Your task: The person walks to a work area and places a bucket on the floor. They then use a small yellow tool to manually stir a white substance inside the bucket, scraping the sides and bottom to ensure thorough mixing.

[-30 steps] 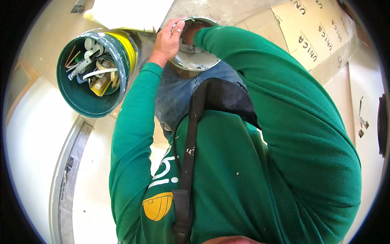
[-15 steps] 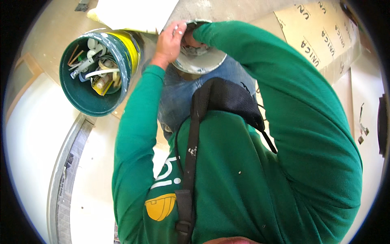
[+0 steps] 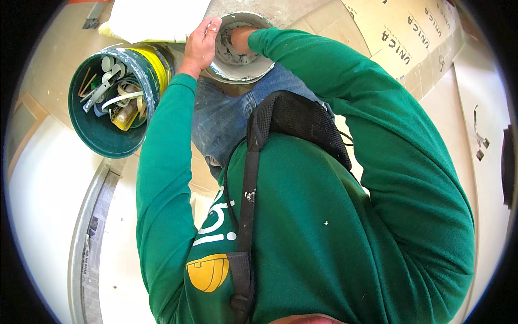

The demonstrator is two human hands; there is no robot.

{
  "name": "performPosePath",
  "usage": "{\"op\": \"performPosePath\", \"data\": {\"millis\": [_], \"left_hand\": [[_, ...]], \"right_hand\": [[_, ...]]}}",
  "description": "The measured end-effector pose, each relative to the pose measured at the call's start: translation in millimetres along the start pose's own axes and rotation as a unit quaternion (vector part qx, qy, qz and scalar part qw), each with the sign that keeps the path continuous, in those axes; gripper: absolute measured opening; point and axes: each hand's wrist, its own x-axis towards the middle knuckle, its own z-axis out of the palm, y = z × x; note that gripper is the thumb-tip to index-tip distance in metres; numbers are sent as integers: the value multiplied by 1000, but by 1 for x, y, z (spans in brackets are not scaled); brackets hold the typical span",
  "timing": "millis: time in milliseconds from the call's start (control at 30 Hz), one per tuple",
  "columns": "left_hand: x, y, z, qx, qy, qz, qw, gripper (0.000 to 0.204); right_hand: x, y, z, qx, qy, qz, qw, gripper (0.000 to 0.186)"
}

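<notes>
My left hand (image 3: 202, 46) grips the left rim of a pale pail (image 3: 243, 69) whose inside is smeared with grey residue; a white smear shows on the fingers. My right hand (image 3: 242, 39) reaches down inside the same pail, its fingertips hidden against the inner wall. The pail rests by my jean-clad knees (image 3: 221, 113), tilted so that its inside faces me. Just left of it stands a dark green bucket (image 3: 89, 129) full of assorted tools and scraps.
A white sheet with a padded yellowish edge (image 3: 159, 16) lies beyond the bucket. Printed cardboard (image 3: 399, 40) covers the floor at the right. A metal strip (image 3: 89, 216) runs along the left side. Small metal fittings (image 3: 480, 146) lie far right.
The pail and both hands have shifted slightly left and up in the view, as have the bucket and surroundings. More of my right hand shows inside the pail now.
</notes>
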Motion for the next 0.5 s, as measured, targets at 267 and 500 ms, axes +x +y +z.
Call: {"op": "performPosePath", "data": {"millis": [267,500], "left_hand": [[3,-1,4,-11,7,9,1000,49],[-6,8,1,-12,14,6,1000,46]], "right_hand": [[1,-19,4,31,17,-14,999,29],[-25,-36,4,184,-2,63,981,27]]}}
